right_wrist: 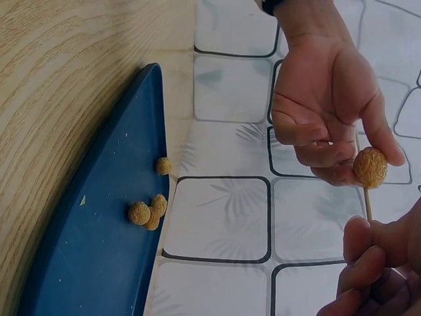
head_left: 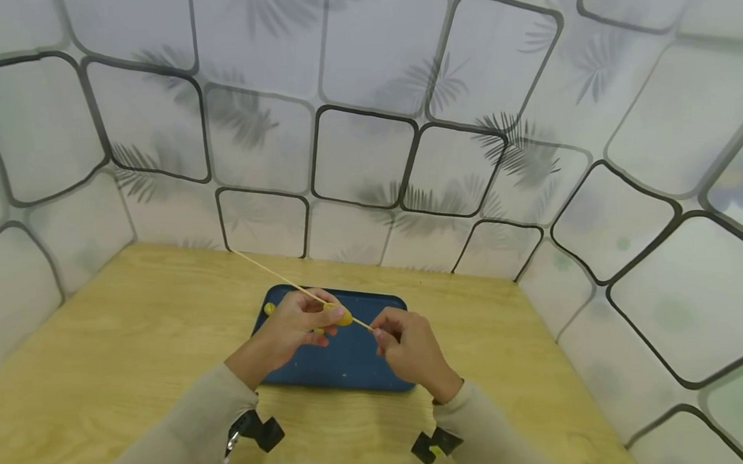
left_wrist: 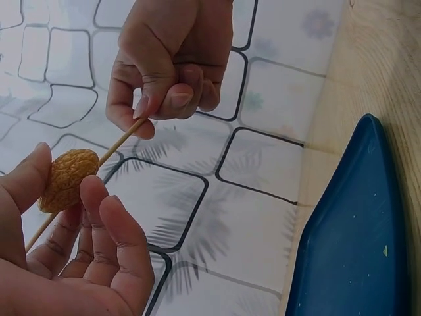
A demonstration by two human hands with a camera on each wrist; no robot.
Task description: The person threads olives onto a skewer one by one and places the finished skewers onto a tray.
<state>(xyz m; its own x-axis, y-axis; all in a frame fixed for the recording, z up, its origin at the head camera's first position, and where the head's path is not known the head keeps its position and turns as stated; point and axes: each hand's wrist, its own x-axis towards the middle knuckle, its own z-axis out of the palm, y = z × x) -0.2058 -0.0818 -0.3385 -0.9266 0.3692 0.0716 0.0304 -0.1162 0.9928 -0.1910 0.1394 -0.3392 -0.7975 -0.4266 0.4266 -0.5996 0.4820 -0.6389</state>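
Observation:
My left hand pinches a wrinkled golden-brown food ball between thumb and fingers, over the tray in the head view. A thin wooden skewer runs through the ball and sticks out on both sides, its long part slanting up to the far left. With thumb and curled forefinger, my right hand grips the skewer's short end just right of the ball. A short stretch of bare skewer shows between the ball and the right fingertips in the right wrist view.
A blue rectangular tray lies beneath both hands on the wooden table. Several more wrinkled balls rest in it near one edge, partly behind my left hand in the head view. Patterned white sheeting surrounds the table at the back and sides.

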